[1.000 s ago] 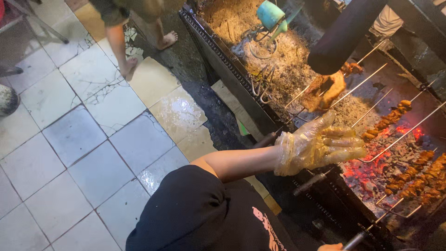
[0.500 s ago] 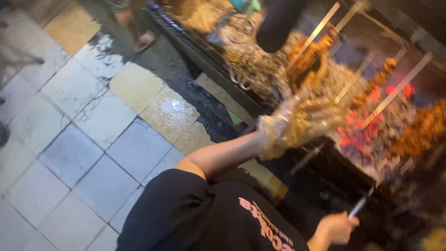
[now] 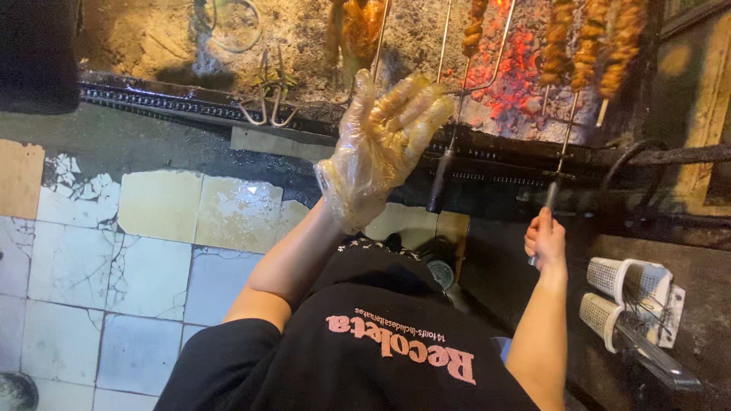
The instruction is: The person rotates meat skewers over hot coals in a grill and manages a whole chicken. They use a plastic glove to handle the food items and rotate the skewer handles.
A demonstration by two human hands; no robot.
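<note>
Closed around the dark handle of a metal skewer (image 3: 561,156) is the bare right hand (image 3: 546,242), low at the front edge of the charcoal grill (image 3: 487,156); this skewer runs up over the edge to the meat above the coals. Spread open and holding nothing is the left hand (image 3: 381,144), which wears a thin clear plastic glove; its fingers point up toward the grill, just beside a second skewer handle (image 3: 440,179), and I cannot tell if it touches it.

On the grill, glowing red coals (image 3: 510,72) lie under about five skewers of browned meat pieces (image 3: 590,42), side by side, and grey ash covers the left part. Two bent wire hooks (image 3: 268,103) lie on the ash near the black front rail.

On the floor there are old square tiles (image 3: 114,259), white and pale yellow, cracked and wet, with dark dirty ground next to the grill.

At the right, two white plastic baskets (image 3: 620,293) with a grid pattern lie on their sides on a dark surface, close together.

Below, the person wears a black shirt (image 3: 365,358) with pink print on it
</note>
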